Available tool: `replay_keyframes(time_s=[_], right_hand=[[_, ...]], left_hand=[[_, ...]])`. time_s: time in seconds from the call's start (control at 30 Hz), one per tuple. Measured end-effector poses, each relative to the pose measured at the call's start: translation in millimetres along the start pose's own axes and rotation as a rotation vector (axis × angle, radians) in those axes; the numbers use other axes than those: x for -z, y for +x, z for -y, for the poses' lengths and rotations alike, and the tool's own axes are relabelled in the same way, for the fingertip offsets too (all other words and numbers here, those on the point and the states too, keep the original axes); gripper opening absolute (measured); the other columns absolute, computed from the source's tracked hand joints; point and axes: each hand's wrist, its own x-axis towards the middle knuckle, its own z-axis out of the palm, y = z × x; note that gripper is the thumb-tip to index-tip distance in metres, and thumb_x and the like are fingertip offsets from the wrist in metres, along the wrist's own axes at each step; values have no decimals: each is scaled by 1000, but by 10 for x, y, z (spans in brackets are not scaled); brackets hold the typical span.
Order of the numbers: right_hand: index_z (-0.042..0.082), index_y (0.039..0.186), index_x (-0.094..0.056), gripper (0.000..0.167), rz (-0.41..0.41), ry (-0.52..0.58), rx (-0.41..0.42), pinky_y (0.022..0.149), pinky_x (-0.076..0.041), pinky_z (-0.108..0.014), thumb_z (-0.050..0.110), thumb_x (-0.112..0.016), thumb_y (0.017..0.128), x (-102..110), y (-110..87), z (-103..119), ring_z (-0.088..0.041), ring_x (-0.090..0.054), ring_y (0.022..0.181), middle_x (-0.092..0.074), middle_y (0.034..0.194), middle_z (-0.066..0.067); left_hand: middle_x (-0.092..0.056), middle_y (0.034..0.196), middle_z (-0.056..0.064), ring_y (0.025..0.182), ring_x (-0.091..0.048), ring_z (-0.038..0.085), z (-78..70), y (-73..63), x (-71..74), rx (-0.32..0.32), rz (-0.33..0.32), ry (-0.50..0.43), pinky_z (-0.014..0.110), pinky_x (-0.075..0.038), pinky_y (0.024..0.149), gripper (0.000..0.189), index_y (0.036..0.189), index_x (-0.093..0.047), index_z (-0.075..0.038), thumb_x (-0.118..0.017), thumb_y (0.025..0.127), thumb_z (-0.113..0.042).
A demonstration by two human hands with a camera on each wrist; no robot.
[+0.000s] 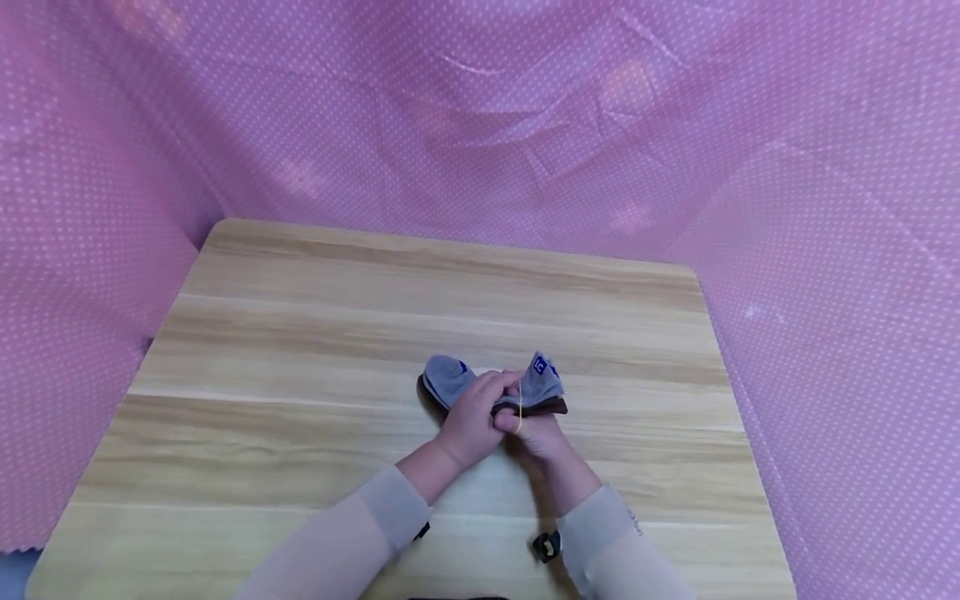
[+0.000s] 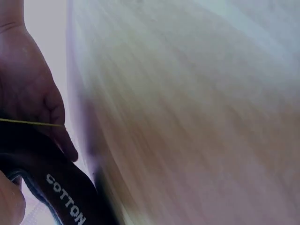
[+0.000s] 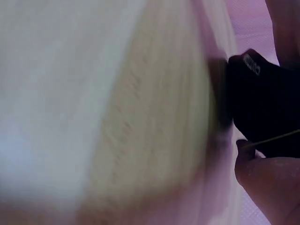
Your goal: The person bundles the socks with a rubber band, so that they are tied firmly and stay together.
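Observation:
A stack of socks is held just above the table, grey socks (image 1: 447, 379) on top and a dark sock (image 2: 70, 192) with COTTON lettering underneath. My left hand (image 1: 472, 423) grips the stack around its middle. At the cuff end, marked with blue patches, my right hand (image 1: 542, 435) holds a thin yellow rubber band (image 1: 520, 404) stretched across the socks. In the right wrist view the band (image 3: 276, 137) runs from near the right thumb (image 3: 246, 152) over the dark fabric. Some right-hand fingers are hidden beneath the socks.
The wood-grain table (image 1: 300, 350) extends around the hands on all sides. Pink dotted cloth (image 1: 465, 125) hangs behind it and along both sides. A small black device (image 1: 547, 546) sits by the right cuff.

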Motion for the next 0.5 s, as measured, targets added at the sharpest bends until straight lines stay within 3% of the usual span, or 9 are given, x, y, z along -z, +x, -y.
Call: replay_keyframes(time_s=[0.07, 0.17, 0.3, 0.4, 0.5], right_hand=[[1, 128, -59, 76, 17, -80, -18, 100, -49, -25, 41, -97, 76, 28, 21, 60, -15, -64, 110, -68, 120, -2], [-8, 137, -54, 78, 26, -192, -58, 102, -48, -26, 39, -90, 86, 62, 42, 137, -17, -63, 115, -66, 128, -10], [-16, 134, -59, 49, -24, -375, -80, 97, -52, -27, 19, -73, 102, 112, 2, 163, -24, -68, 110, -71, 123, -23], [-13, 116, -72, 24, -109, -567, 17, 86, -58, -29, 6, -70, 101, 150, -83, 120, -26, -73, 96, -77, 104, -23], [-6, 100, -78, 11, -177, -770, 210, 80, -61, -35, 2, -76, 94, 174, -161, 62, -27, -75, 89, -78, 94, -18]], left_hand=[[-67, 112, 13, 110, -67, 31, 4, 3, 11, -7, 7, 29, 43, -56, 98, 43, 124, -72, 1, -71, 82, 7], [-68, 120, 15, 116, -67, 33, 11, 4, 25, -3, -9, 66, 46, -55, 100, 34, 117, -77, -1, -70, 85, 7], [-75, 117, 13, 112, -70, 32, 23, 4, 30, 42, -76, 93, 48, -55, 99, 28, 113, -75, -1, -65, 88, 6], [-78, 108, 12, 103, -73, 31, 33, 7, 18, 63, -127, 113, 45, -59, 91, 26, 110, -74, 0, -64, 87, 7], [-78, 105, 12, 99, -74, 30, 32, 19, 6, 74, -164, 129, 44, -60, 86, 23, 107, -74, 0, -64, 87, 6]])
